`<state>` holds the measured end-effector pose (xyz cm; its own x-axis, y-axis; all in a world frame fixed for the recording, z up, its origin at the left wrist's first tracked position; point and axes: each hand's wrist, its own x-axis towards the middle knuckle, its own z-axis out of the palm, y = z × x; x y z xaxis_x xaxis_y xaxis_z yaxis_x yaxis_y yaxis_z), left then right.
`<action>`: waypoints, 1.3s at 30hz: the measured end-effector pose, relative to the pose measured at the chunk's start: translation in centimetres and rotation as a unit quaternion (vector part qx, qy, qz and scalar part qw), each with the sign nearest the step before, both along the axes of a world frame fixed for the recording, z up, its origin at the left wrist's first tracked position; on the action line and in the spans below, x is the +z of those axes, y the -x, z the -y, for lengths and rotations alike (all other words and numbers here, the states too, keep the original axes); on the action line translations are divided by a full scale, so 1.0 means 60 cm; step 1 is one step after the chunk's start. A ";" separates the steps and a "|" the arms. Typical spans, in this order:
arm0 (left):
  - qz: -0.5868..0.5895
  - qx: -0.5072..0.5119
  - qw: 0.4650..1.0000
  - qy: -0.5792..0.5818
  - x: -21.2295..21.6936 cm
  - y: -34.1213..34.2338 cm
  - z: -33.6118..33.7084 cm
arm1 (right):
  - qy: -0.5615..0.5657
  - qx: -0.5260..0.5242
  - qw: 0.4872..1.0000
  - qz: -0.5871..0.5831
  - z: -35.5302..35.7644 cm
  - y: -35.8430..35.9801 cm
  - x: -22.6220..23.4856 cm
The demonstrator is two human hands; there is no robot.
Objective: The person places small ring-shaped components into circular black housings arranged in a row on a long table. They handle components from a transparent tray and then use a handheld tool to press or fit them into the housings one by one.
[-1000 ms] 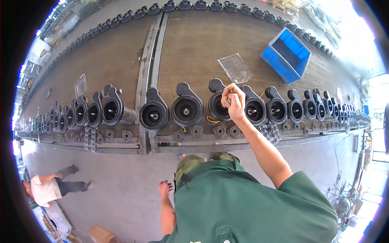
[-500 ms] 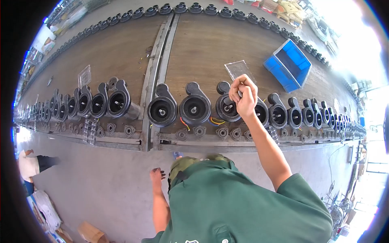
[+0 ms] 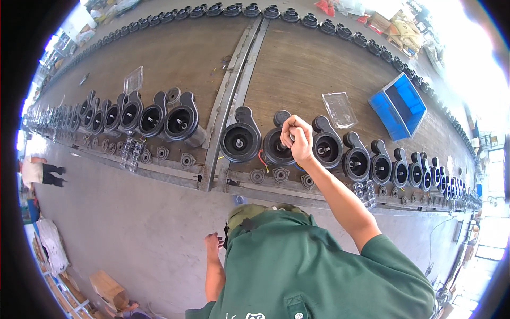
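A long row of black pump housings lies along the near edge of a wooden bench (image 3: pixel 297 69). My right hand (image 3: pixel 296 139) reaches out to one black pump housing (image 3: pixel 273 148), the second right of the bench's metal seam (image 3: pixel 223 111). Its fingers are curled shut on that housing's upper right edge. Red and yellow wires (image 3: pixel 261 159) hang below the housing. My left hand (image 3: pixel 213 245) hangs low beside my green shirt, above the concrete floor, fingers loosely apart and holding nothing.
Small round flanges (image 3: pixel 280 174) line the bench edge in front of the housings. A blue crate (image 3: pixel 401 106) and a clear plastic tray (image 3: pixel 340 109) sit behind the row. Another person (image 3: pixel 42 173) crouches on the floor at the left; a cardboard box (image 3: pixel 109 287) lies lower left.
My right hand has shifted left along the row, from the third housing past the seam to the second. My left hand stays low by my side.
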<state>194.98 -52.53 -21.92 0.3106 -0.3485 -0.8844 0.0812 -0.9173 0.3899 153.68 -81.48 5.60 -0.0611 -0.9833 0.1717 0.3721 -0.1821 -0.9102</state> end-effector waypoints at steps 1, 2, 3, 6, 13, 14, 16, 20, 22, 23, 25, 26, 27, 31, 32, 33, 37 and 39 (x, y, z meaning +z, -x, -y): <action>-0.005 -0.002 1.000 0.004 -0.003 0.003 0.001 | 0.002 0.002 1.000 0.000 -0.001 0.003 -0.013; -0.010 -0.004 1.000 0.008 -0.007 0.008 0.002 | 0.004 0.004 1.000 0.001 -0.002 0.007 -0.026; -0.002 0.003 1.000 0.016 -0.009 0.012 0.005 | 0.015 0.000 1.000 -0.007 -0.002 0.007 -0.031; 0.018 0.006 1.000 0.022 0.001 0.025 0.009 | 0.023 -0.008 0.999 -0.033 -0.002 0.005 -0.044; 0.003 -0.071 0.997 0.026 0.041 0.049 0.045 | 0.009 -0.023 0.998 -0.054 -0.006 0.002 -0.022; 0.012 -0.080 0.996 0.038 0.039 0.056 0.054 | -0.021 -0.025 0.999 -0.006 -0.002 0.007 -0.008; 0.033 -0.090 0.994 0.053 0.039 0.062 0.057 | 0.038 -0.032 0.995 0.083 -0.015 0.031 0.078; 0.030 -0.070 0.996 0.050 0.052 0.085 0.052 | 0.166 -0.101 0.980 0.046 -0.109 0.142 0.228; 0.016 -0.054 0.998 0.033 0.038 0.091 0.042 | 0.137 -0.168 0.976 0.026 -0.149 0.214 0.222; 0.014 -0.058 0.998 0.035 0.034 0.094 0.038 | 0.133 -0.186 0.971 0.066 -0.163 0.254 0.195; 0.007 -0.075 0.997 0.035 0.016 0.116 0.030 | 0.126 -0.217 0.960 0.127 -0.184 0.330 0.140; 0.006 -0.081 0.996 0.037 0.015 0.137 0.027 | 0.086 -0.241 0.965 0.060 -0.195 0.355 0.121; 0.010 -0.089 0.995 0.037 0.021 0.146 0.020 | 0.085 -0.239 0.965 0.062 -0.205 0.364 0.106; 0.020 -0.087 0.994 0.058 0.025 0.199 -0.009 | 0.039 -0.202 0.977 0.051 -0.220 0.378 0.057; 0.022 -0.092 0.994 0.049 0.027 0.203 -0.014 | 0.027 -0.193 0.980 0.032 -0.221 0.373 0.042; 0.021 -0.093 0.995 0.041 0.024 0.211 -0.019 | 0.017 -0.181 0.983 0.014 -0.220 0.369 0.031; 0.019 -0.103 0.994 0.016 0.017 0.214 -0.020 | -0.025 -0.148 0.988 -0.031 -0.210 0.366 -0.004; 0.025 -0.094 0.995 0.011 0.015 0.214 -0.013 | -0.030 -0.137 0.989 -0.051 -0.210 0.373 -0.010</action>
